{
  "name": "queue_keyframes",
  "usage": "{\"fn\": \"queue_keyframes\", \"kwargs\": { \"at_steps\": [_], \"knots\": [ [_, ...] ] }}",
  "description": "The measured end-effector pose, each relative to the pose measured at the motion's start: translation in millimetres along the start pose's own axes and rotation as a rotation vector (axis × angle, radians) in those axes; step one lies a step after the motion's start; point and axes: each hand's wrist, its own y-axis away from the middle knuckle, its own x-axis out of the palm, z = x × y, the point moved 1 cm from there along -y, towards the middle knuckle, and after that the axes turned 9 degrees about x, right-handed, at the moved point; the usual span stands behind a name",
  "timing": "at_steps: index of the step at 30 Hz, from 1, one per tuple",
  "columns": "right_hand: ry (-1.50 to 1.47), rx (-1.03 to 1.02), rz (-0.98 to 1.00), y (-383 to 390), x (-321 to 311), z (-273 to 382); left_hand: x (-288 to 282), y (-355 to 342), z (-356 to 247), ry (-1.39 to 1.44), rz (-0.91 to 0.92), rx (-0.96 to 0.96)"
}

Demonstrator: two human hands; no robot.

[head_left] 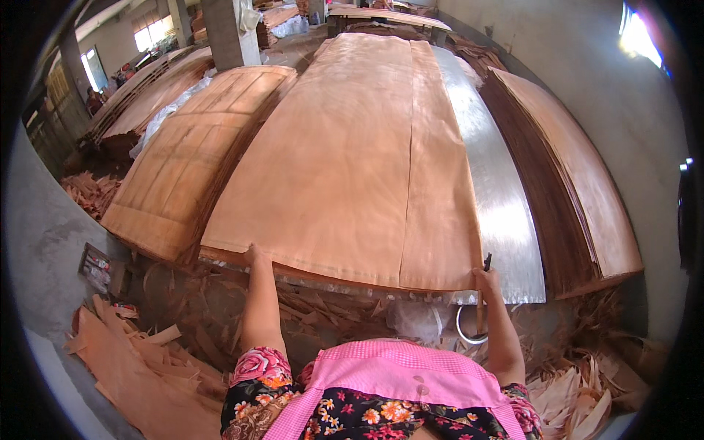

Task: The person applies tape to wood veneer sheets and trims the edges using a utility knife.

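A large, thin wood veneer sheet lies across the long worktable in front of me, with a narrower veneer strip along its right side. My left hand grips the near edge close to the left corner, fingers underneath out of sight. At the near right corner, my right hand is closed round a slim tool whose dark end sticks up, and it also holds the strip's edge. What kind of tool it is, I cannot make out. Bare shiny metal tabletop shows beyond the strip.
Veneer stacks stand to the left and right of the table. Veneer scraps litter the floor at my feet. A white ring hangs below the table edge near my right forearm. A concrete pillar rises behind the left stack.
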Motion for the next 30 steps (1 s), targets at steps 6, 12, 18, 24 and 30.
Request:
{"fn": "queue_keyframes", "kwargs": {
  "at_steps": [6,12,18,24,30],
  "knots": [
    [-0.017,0.074,-0.061,-34,17,-31,-14,-10,-5,-0.251,0.06,-0.004],
    [-0.04,0.056,-0.101,-53,3,-58,-39,13,-8,0.107,0.159,-0.065],
    [0.001,-0.005,-0.096,-55,8,-59,-48,36,-29,-0.224,0.075,-0.027],
    [0.903,-0.193,-0.533,-5,12,-17,-53,23,-15,-0.213,0.181,0.017],
    [0.648,-0.315,-0.078,35,140,47,-56,25,-20,-0.15,0.156,0.014]
  ]
}}
